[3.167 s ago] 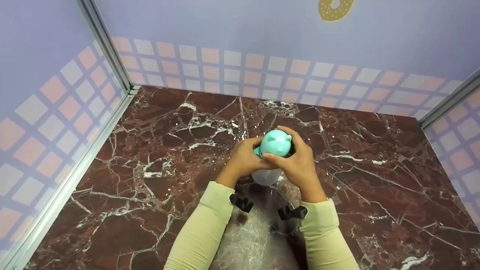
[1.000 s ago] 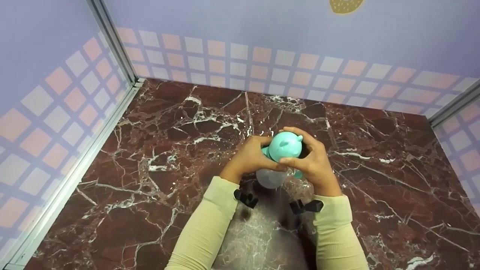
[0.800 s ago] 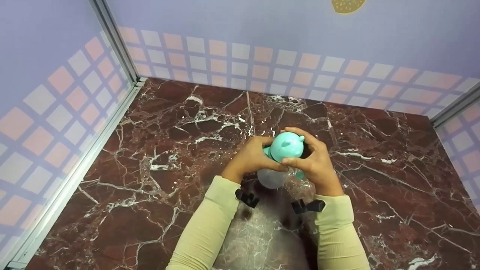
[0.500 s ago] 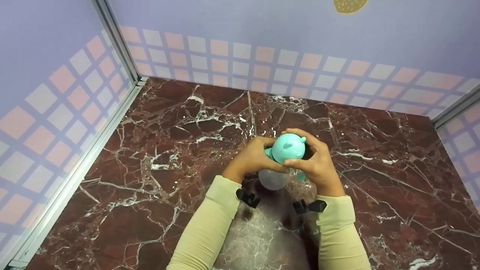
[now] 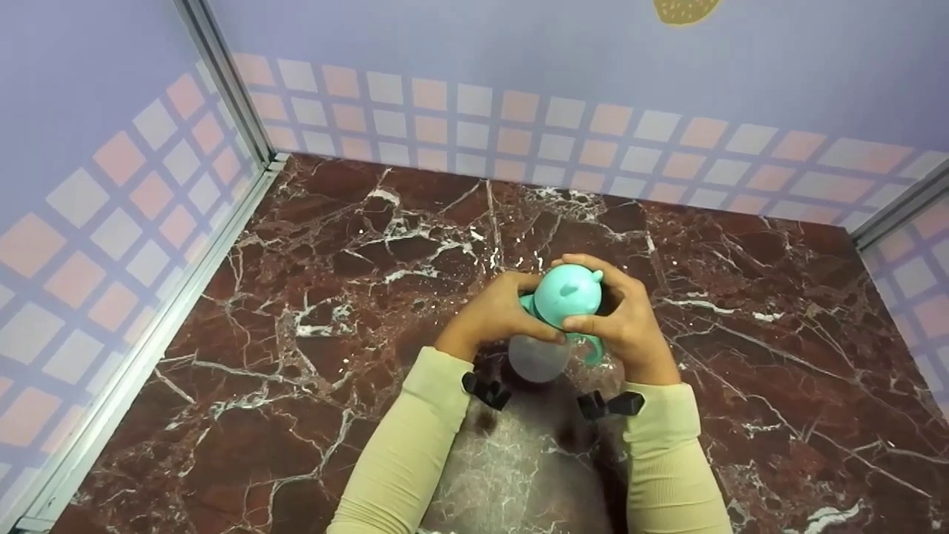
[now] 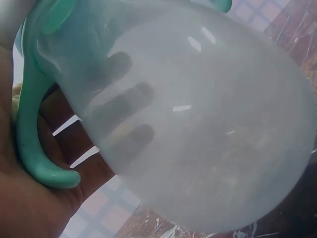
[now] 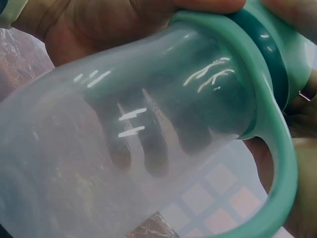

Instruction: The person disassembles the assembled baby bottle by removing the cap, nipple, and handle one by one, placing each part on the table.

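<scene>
A baby bottle (image 5: 539, 360) with a frosted clear body is held tilted above the table, its round base toward the person. My left hand (image 5: 495, 311) grips it round the neck; several of its fingers show through the wall in the left wrist view. On top is a round teal cap (image 5: 569, 295) with small ears, which my right hand (image 5: 626, 319) holds between thumb and fingers. A curved teal handle (image 5: 595, 351) hangs below the right hand. In the right wrist view a gap shows between the teal collar (image 7: 260, 74) and the cap's rim.
A dark red marble-patterned table (image 5: 356, 415) lies under the hands. Lilac wall panels (image 5: 460, 44) with pink and white squares stand behind and at both sides, joined by metal rails (image 5: 226, 81). A black wrist mount (image 5: 612, 405) sits at each cuff.
The bottle has turned between my hands: its handle has swung out below the right hand and the cap's ears have rotated. Both hands sit slightly farther right in view than at first.
</scene>
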The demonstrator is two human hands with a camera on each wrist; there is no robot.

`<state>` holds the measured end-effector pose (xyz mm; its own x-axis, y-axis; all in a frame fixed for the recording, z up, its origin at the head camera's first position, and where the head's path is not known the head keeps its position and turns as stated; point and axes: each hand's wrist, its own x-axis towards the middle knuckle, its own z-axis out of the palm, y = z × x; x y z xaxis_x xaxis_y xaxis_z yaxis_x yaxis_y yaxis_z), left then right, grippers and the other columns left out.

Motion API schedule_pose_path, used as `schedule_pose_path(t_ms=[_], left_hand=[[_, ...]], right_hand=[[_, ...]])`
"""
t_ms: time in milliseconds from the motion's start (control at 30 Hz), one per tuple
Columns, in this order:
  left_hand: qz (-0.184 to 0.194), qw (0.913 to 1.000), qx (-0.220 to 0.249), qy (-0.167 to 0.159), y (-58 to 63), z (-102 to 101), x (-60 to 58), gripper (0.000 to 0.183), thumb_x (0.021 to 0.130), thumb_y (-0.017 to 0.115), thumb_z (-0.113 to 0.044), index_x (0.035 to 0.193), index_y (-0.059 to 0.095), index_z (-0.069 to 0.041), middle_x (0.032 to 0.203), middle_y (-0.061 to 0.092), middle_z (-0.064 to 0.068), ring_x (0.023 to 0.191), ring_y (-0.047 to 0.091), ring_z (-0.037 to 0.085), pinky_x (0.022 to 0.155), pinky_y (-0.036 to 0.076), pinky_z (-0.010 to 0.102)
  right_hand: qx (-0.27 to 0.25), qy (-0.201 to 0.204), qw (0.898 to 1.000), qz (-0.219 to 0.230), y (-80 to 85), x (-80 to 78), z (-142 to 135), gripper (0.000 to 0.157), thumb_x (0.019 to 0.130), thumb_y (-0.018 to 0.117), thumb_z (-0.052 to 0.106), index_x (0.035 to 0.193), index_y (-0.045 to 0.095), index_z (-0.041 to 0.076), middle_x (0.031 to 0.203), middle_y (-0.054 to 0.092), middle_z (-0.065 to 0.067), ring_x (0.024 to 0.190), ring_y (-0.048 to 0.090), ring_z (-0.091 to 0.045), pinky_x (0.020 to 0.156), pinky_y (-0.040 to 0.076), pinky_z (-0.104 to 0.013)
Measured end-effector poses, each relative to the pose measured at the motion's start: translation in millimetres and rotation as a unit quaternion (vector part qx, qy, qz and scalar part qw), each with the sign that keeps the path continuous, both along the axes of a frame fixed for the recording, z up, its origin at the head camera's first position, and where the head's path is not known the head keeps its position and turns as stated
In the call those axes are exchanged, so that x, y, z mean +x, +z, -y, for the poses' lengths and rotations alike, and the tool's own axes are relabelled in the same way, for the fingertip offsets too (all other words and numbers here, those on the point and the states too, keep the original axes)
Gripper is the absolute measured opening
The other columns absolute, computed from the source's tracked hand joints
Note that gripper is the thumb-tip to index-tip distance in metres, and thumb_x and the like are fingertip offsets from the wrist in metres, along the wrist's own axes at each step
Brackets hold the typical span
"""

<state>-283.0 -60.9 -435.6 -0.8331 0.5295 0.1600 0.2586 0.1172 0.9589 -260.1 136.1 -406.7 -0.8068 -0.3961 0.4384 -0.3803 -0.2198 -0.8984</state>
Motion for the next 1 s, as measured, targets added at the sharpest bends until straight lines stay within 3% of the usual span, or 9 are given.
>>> schedule_pose_path(t_ms=[500, 600, 900, 1000], left_hand=[[-0.021, 0.9994, -0.027, -0.006, 0.8, 0.7, 2.9, 0.053, 0.061, 0.092, -0.027, 0.107, 0.071, -0.014, 0.097, 0.072, -0.001, 0.084, 0.066, 0.013, 0.078, 0.055, 0.029], [-0.018, 0.9996, -0.023, -0.006, 1.0, 0.5, 2.9, 0.053, 0.061, 0.092, -0.027, 0.109, 0.071, -0.015, 0.098, 0.072, -0.001, 0.085, 0.066, 0.013, 0.080, 0.055, 0.029], [-0.027, 0.9993, -0.023, -0.011, 1.9, 1.1, 0.4, 0.068, 0.062, 0.091, -0.032, 0.123, 0.067, -0.018, 0.109, 0.071, -0.004, 0.097, 0.066, 0.012, 0.089, 0.053, 0.030], [-0.038, 0.9988, -0.031, -0.006, 2.2, 1.4, 0.2, 0.070, 0.061, 0.091, -0.035, 0.125, 0.066, -0.020, 0.110, 0.071, -0.006, 0.098, 0.065, 0.011, 0.091, 0.052, 0.030]], right_hand=[[0.008, 0.011, 1.000, 0.006, 2.1, 0.8, -7.2, 0.069, 0.067, 0.072, -0.013, 0.133, 0.052, -0.006, 0.130, 0.056, -0.028, 0.115, 0.061, -0.029, 0.096, 0.052, -0.035], [0.000, 0.010, 1.000, 0.008, 2.2, 0.6, -6.7, 0.069, 0.067, 0.073, -0.012, 0.133, 0.052, -0.007, 0.130, 0.054, -0.031, 0.116, 0.060, -0.029, 0.096, 0.052, -0.035], [-0.025, 0.007, 1.000, 0.000, 4.6, 1.2, -8.8, 0.068, 0.067, 0.074, -0.012, 0.131, 0.051, -0.010, 0.129, 0.058, -0.026, 0.115, 0.060, -0.030, 0.095, 0.052, -0.035], [-0.034, 0.005, 0.999, -0.006, 5.3, 1.4, -10.1, 0.069, 0.066, 0.073, -0.014, 0.131, 0.050, -0.012, 0.128, 0.054, -0.033, 0.113, 0.060, -0.031, 0.094, 0.053, -0.035]])
